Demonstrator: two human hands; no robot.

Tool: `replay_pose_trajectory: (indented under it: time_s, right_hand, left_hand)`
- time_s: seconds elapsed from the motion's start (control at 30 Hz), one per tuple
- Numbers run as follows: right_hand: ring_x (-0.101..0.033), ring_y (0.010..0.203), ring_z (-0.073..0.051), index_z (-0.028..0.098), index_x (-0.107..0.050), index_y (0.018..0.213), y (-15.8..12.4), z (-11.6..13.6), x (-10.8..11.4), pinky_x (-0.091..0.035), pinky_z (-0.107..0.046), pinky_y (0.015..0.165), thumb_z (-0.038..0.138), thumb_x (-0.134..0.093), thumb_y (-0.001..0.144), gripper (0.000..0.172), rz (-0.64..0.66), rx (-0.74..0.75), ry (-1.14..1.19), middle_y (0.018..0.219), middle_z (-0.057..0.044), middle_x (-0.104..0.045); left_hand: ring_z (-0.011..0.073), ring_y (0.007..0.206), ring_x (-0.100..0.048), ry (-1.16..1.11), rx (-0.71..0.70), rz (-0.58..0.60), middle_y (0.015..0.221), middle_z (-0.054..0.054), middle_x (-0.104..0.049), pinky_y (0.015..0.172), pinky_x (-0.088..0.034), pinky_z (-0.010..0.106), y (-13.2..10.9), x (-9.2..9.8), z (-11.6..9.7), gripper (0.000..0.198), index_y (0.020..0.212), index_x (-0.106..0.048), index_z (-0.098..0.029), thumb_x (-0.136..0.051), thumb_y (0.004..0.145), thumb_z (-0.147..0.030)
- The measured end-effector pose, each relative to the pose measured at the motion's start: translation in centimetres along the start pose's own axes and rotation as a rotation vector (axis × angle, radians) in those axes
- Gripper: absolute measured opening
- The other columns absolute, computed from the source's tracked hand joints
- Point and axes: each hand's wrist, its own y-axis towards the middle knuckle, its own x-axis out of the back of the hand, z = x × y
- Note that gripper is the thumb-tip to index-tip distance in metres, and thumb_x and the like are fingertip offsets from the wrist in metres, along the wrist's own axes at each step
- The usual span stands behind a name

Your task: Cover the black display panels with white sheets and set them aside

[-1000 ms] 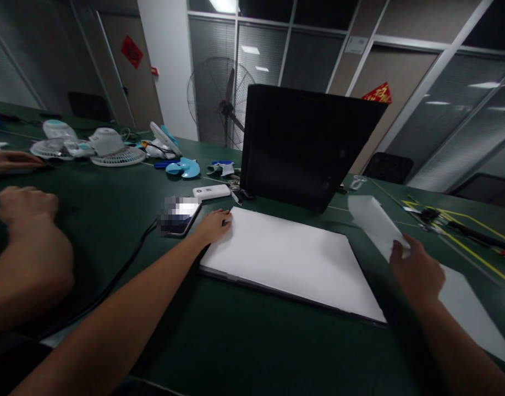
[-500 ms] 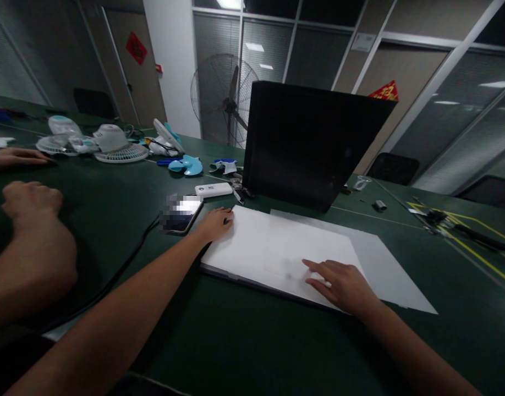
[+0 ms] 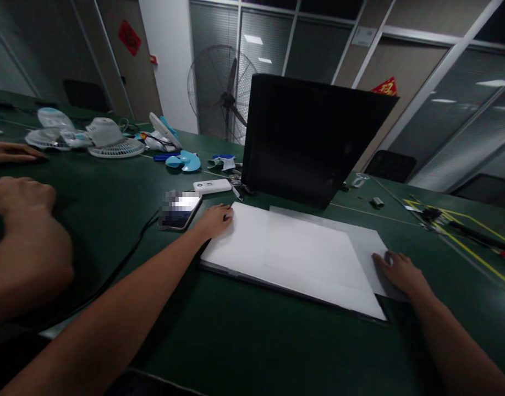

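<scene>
A large white panel [image 3: 252, 250] lies flat on the green table [image 3: 244, 341] in front of an upright black screen [image 3: 314, 140]. A thin translucent white sheet [image 3: 339, 242] lies over the panel's right half and juts past its right edge. My left hand [image 3: 214, 220] rests with curled fingers on the panel's far left corner, beside a phone [image 3: 179, 210]. My right hand [image 3: 400, 272] lies flat, fingers spread, on the sheet's right end.
Another person's forearm and fist [image 3: 23, 242] rest at the left, a second hand [image 3: 9, 152] farther back. Small fan parts [image 3: 112, 144], blue blades [image 3: 184, 161] and a white dongle [image 3: 212, 186] lie behind. A black cable [image 3: 112, 275] crosses the table. Yellow wires [image 3: 462, 225] lie right.
My right hand brought the translucent sheet down from the air onto the panel, pressed it near the middle, then slid right to the sheet's end. My left hand stayed put.
</scene>
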Motion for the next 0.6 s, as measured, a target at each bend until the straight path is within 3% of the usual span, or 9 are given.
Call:
replay_pose_trajectory:
  time_s: [0.17, 0.3, 0.47, 0.6]
  right_hand:
    - [-0.039, 0.152, -0.048, 0.015, -0.054, 0.153, -1.9, 3.9, 0.3, -0.037, -0.074, 0.115, 0.065, -0.017, 0.102, 0.080, 0.056, 0.088, -0.002, 0.162, -0.026, -0.045]
    - [-0.045, 0.149, -0.045, 0.011, -0.050, 0.154, -4.0, 7.3, 1.7, -0.041, -0.065, 0.116, 0.065, -0.012, 0.103, 0.083, 0.076, 0.150, 0.006, 0.156, -0.029, -0.049]
    - [-0.052, 0.143, -0.044, 0.013, -0.048, 0.156, -6.5, 11.0, 3.6, -0.044, -0.064, 0.114, 0.073, -0.009, 0.101, 0.091, 0.104, 0.099, -0.029, 0.154, -0.027, -0.052]
    - [-0.049, 0.145, -0.046, 0.017, -0.047, 0.159, -6.8, 11.7, 4.3, -0.040, -0.070, 0.115, 0.082, -0.010, 0.096, 0.098, 0.132, 0.050, -0.025, 0.158, -0.024, -0.050]
  left_hand:
    - [0.0311, 0.145, -0.056, 0.007, 0.006, -0.016, 0.147, 0.003, -0.070, 0.123, -0.042, 0.045, -0.2, 0.0, -0.1, 0.036, 0.119, -0.079, -0.027, -0.054, 0.092, -0.028]
    - [0.0308, 0.145, -0.057, 0.012, 0.015, -0.022, 0.146, 0.003, -0.070, 0.124, -0.041, 0.044, -0.1, -0.1, 0.0, 0.036, 0.121, -0.078, -0.027, -0.055, 0.094, -0.028]
    - [0.0298, 0.143, -0.058, 0.013, 0.027, -0.023, 0.148, 0.007, -0.069, 0.122, -0.042, 0.043, -0.2, -0.1, 0.0, 0.041, 0.133, -0.073, -0.025, -0.050, 0.100, -0.032]
    - [0.0282, 0.142, -0.059, -0.033, 0.021, -0.034, 0.147, 0.006, -0.069, 0.121, -0.043, 0.042, -0.3, 0.0, -0.1, 0.043, 0.136, -0.072, -0.026, -0.047, 0.103, -0.039]
